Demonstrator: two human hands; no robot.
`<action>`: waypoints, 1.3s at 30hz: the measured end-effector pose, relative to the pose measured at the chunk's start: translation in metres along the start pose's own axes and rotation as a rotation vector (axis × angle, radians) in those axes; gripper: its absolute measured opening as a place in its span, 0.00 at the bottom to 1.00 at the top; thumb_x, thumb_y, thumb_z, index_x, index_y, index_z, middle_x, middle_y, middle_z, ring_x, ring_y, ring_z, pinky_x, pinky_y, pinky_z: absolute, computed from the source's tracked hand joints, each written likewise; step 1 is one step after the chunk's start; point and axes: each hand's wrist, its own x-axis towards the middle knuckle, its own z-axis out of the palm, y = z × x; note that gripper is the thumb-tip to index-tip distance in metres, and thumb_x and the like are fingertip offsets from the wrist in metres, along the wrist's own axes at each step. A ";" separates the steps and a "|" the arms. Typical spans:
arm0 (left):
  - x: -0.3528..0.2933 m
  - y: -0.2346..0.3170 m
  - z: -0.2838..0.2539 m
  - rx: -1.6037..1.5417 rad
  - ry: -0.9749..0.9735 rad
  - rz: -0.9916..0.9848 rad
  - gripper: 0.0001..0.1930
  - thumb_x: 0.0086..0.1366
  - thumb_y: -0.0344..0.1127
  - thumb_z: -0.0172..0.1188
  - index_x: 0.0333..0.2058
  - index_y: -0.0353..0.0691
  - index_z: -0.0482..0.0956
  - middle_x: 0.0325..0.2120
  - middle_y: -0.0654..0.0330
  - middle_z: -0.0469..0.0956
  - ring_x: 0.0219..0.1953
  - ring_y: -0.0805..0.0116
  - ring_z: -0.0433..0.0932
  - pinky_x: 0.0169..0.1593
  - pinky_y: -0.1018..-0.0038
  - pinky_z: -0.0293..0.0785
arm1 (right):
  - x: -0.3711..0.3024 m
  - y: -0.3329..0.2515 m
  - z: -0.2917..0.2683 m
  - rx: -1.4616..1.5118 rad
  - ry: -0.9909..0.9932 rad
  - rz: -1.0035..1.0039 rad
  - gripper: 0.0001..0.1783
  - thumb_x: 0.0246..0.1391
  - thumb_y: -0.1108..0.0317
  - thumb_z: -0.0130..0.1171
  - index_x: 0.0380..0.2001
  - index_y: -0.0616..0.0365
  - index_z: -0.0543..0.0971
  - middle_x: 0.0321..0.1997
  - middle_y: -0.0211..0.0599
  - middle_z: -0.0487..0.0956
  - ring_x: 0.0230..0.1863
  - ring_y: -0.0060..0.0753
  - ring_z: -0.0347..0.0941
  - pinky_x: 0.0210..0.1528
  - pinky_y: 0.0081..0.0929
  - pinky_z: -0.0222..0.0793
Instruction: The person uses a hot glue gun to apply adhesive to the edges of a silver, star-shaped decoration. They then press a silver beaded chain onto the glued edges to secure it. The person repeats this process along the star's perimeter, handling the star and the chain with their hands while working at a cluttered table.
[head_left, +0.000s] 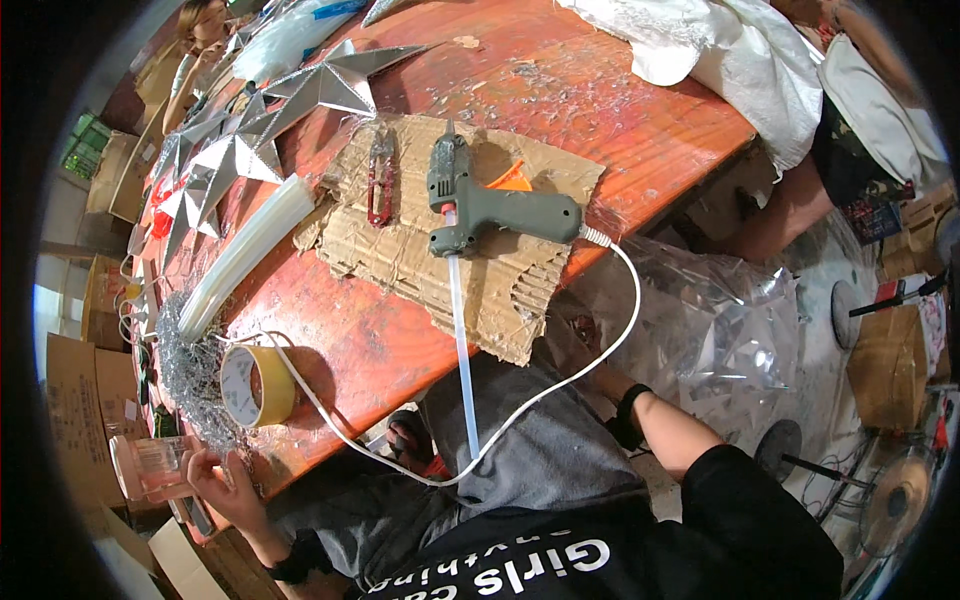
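Pink-lidded clear jar [152, 467] is at the left corner of the bench [335, 320], the left grip's [224, 492] fingers against its body; whether they clasp it, I cannot tell. The right grip [597, 376] is in shadow below the bench edge, its state unclear. A hot glue gun [520, 213] lies on corrugated cardboard [400, 262] beside red-handled pliers [380, 197].

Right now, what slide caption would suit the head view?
Glue gun on torn cardboard, silver stars beyond, left hand at a pinkish container.
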 end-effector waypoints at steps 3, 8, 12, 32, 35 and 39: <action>0.004 0.017 0.000 -0.024 -0.002 0.001 0.11 0.63 0.28 0.57 0.42 0.35 0.67 0.41 0.58 0.65 0.39 0.67 0.65 0.47 0.72 0.65 | -0.007 -0.001 -0.006 0.008 -0.084 -0.013 0.31 0.58 0.46 0.48 0.53 0.64 0.72 0.52 0.47 0.76 0.52 0.40 0.72 0.55 0.34 0.64; 0.006 0.022 0.001 -0.012 -0.012 0.052 0.04 0.63 0.24 0.55 0.36 0.36 0.70 0.40 0.57 0.67 0.38 0.64 0.68 0.44 0.72 0.67 | 0.012 -0.020 -0.020 -0.187 -0.215 0.077 0.30 0.59 0.48 0.47 0.54 0.62 0.72 0.57 0.45 0.74 0.55 0.40 0.70 0.55 0.35 0.63; 0.010 0.029 0.003 0.022 -0.009 0.060 0.04 0.62 0.24 0.54 0.35 0.35 0.71 0.38 0.57 0.68 0.38 0.65 0.68 0.43 0.72 0.67 | 0.037 -0.026 -0.012 0.159 -0.105 0.038 0.30 0.57 0.48 0.50 0.54 0.61 0.73 0.58 0.45 0.73 0.56 0.43 0.70 0.56 0.35 0.63; -0.017 0.012 0.001 -0.130 0.132 -0.105 0.06 0.67 0.30 0.52 0.40 0.34 0.72 0.35 0.58 0.72 0.38 0.67 0.69 0.44 0.73 0.66 | -0.168 -0.146 -0.171 0.406 0.149 -0.213 0.40 0.49 0.79 0.52 0.66 0.56 0.53 0.53 0.37 0.67 0.50 0.26 0.64 0.51 0.23 0.65; -0.012 0.024 -0.009 -0.393 0.161 -0.203 0.10 0.71 0.34 0.47 0.42 0.34 0.71 0.29 0.64 0.68 0.29 0.77 0.65 0.33 0.82 0.62 | -0.238 -0.173 -0.207 0.577 0.284 -0.234 0.42 0.48 0.81 0.51 0.67 0.54 0.52 0.49 0.32 0.67 0.47 0.21 0.65 0.48 0.18 0.65; 0.008 0.057 -0.024 -0.374 0.128 -0.134 0.09 0.70 0.31 0.45 0.38 0.33 0.73 0.26 0.63 0.68 0.27 0.77 0.65 0.31 0.82 0.61 | -0.334 -0.219 -0.231 0.592 0.745 -0.119 0.47 0.43 0.81 0.50 0.67 0.68 0.43 0.50 0.40 0.69 0.42 0.22 0.70 0.45 0.16 0.67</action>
